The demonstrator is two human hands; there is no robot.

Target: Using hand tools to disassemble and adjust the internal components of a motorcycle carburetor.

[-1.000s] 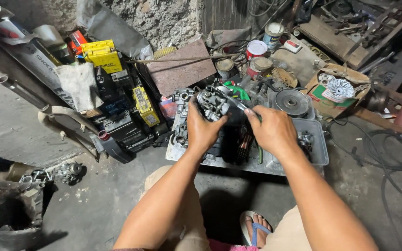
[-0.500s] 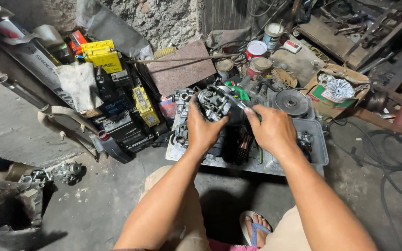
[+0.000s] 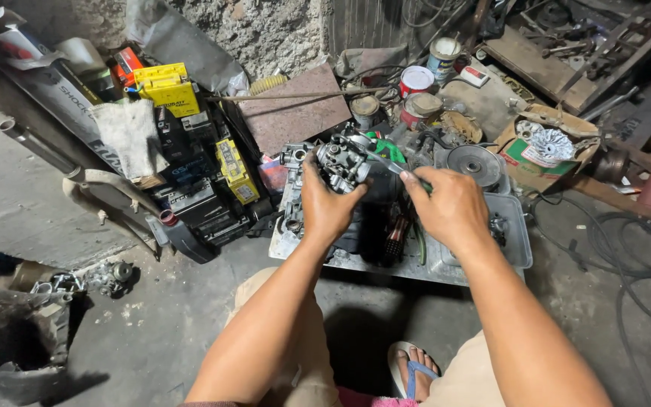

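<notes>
Little is changing since the earlier frame: both hands are staying put over the metal tray (image 3: 518, 226) (a shallow grey one on the floor). At the scene's centre, the left hand (image 3: 325, 207) is gripping a small grey carburetor (image 3: 343, 166), its grip wrapped shut around it. At three o'clock of it, the right hand (image 3: 453, 207) is pinching a thin metal tool (image 3: 382, 162), tip touching the carburetor.

The left hand (image 3: 328, 205) grips a grey metal carburettor (image 3: 343, 163); the right hand (image 3: 452, 207) pinches a slim metal tool (image 3: 380, 160) against it, above a grey metal tray (image 3: 518, 234).
</notes>
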